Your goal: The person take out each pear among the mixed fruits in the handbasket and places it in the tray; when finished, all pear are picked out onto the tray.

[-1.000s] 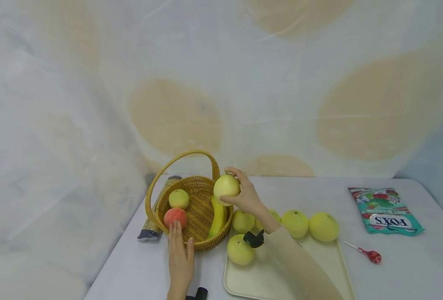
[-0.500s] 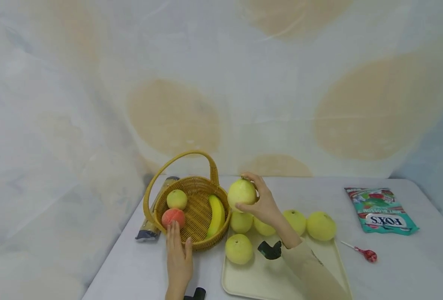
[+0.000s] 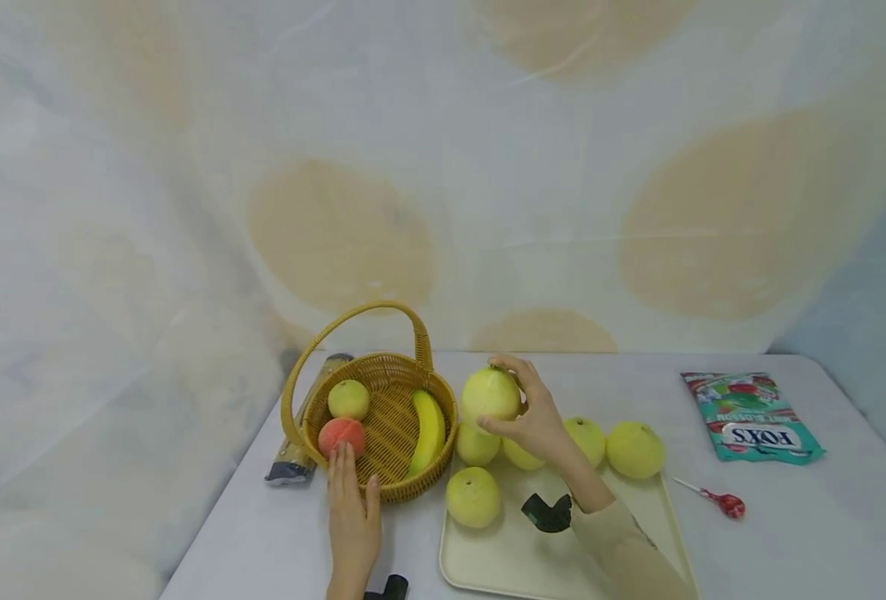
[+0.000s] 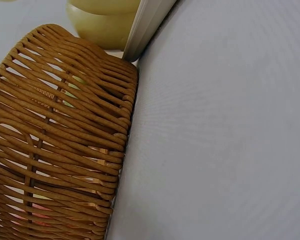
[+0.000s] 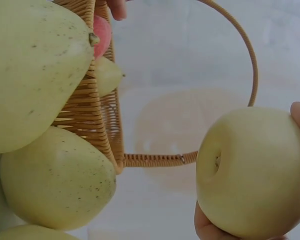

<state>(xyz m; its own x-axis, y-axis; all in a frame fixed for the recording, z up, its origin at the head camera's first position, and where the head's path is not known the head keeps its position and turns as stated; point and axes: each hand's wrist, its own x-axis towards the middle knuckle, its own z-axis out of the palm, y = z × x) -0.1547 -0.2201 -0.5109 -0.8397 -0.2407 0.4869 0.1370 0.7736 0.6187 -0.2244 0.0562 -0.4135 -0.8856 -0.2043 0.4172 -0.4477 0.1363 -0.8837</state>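
In the head view my right hand (image 3: pixel 538 423) grips a round yellow-green pear (image 3: pixel 489 395) between thumb and fingers, raised above the tray's back left corner. The right wrist view shows the dimpled end of this pear (image 5: pixel 255 172). My left hand (image 3: pixel 354 521) lies with straight fingers at the front rim of the wicker basket (image 3: pixel 388 446). Its fingertips overlap a peach (image 3: pixel 342 435); contact with the peach cannot be told. Also inside the basket are a smaller yellow-green fruit (image 3: pixel 348 399) and a banana (image 3: pixel 428 429). The left wrist view shows woven basket side, no hand.
A cream tray (image 3: pixel 518 562) right of the basket bears several more pears (image 3: pixel 473 497). Farther right are a lollipop (image 3: pixel 729 505) and a green FOX'S candy bag (image 3: pixel 758 421). A long gold packet (image 3: pixel 292 462) lies partly behind the basket, whose tall handle (image 3: pixel 378 306) stands up.
My right hand has carried the pear rightward and slightly down, from the basket's right rim to above the tray. My left hand stays at the basket rim. The head view has shifted slightly.
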